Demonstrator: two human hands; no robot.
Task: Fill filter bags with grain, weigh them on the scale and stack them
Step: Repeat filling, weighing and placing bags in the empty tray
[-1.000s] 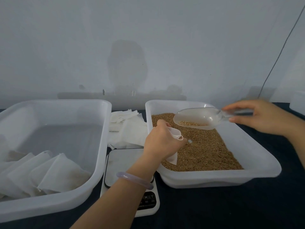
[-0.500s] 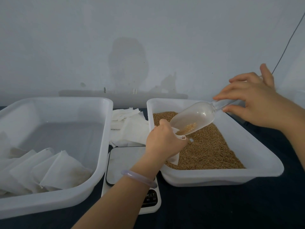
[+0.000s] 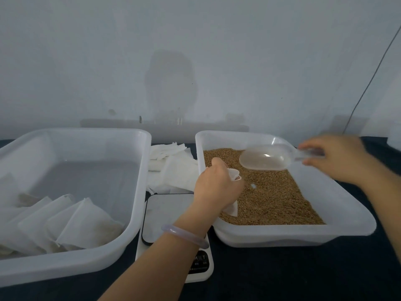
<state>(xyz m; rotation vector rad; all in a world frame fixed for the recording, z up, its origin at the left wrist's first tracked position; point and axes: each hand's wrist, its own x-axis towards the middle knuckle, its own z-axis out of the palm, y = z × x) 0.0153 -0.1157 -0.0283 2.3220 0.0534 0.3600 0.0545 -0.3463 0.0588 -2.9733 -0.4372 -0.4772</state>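
My left hand (image 3: 213, 187) grips a white filter bag (image 3: 233, 177) upright over the near-left part of the grain tub (image 3: 351, 218), the bag's mouth held open at the top. My right hand (image 3: 334, 159) holds the handle of a clear plastic scoop (image 3: 265, 158), which looks empty and hovers level above the brown grain (image 3: 273, 196), up and to the right of the bag. A white scale (image 3: 169, 216) lies between the two tubs, partly under my left forearm. Several filled bags (image 3: 71, 224) lie stacked in the left tub (image 3: 138, 170).
A loose pile of empty white filter bags (image 3: 173, 166) lies on the dark table (image 3: 303, 274) behind the scale, between the tubs. A thin cable (image 3: 368, 83) runs down the wall at the far right.
The scoop was tipped down into the bag's mouth with grain in it; now it has levelled, looks empty, and has drawn back up and right. My left hand stays put with the bag.
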